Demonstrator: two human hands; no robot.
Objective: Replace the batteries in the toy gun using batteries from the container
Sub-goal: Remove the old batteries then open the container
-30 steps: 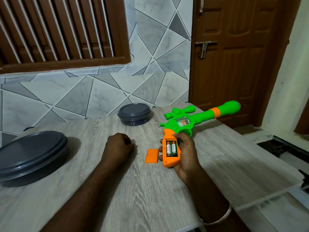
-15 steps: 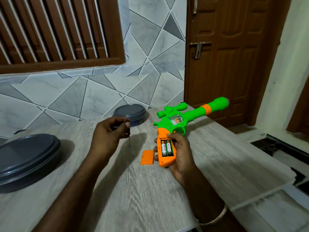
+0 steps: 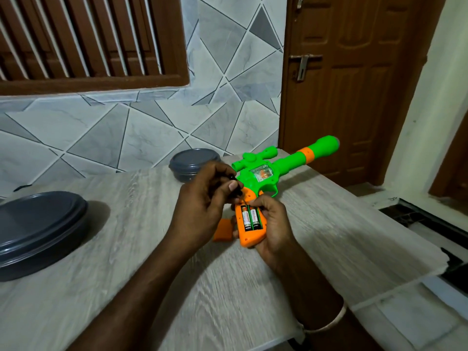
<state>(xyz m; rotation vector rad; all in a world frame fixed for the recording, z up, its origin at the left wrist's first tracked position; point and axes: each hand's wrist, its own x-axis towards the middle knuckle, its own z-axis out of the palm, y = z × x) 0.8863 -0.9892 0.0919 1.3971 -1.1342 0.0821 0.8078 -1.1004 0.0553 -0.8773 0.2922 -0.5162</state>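
While your right hand (image 3: 272, 229) grips the toy gun (image 3: 278, 168) by its handle near the far edge of the tabletop (image 3: 126, 249), cover (image 3: 223, 230) off beside it, your left hand (image 3: 202, 198) pinches a small dark tool (image 3: 234, 184) over two batteries (image 3: 250, 219) not yet out; far-edge container (image 3: 193, 160) lidded.

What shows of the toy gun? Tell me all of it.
The toy gun looks like glossy plastic: green body, scope and barrel with an orange band, clear window, orange grip. Its battery bay lies open, two batteries side by side inside. The right hand holds the grip, barrel pointing away and right. The left hand pinches a small dark tool by the grip's top.
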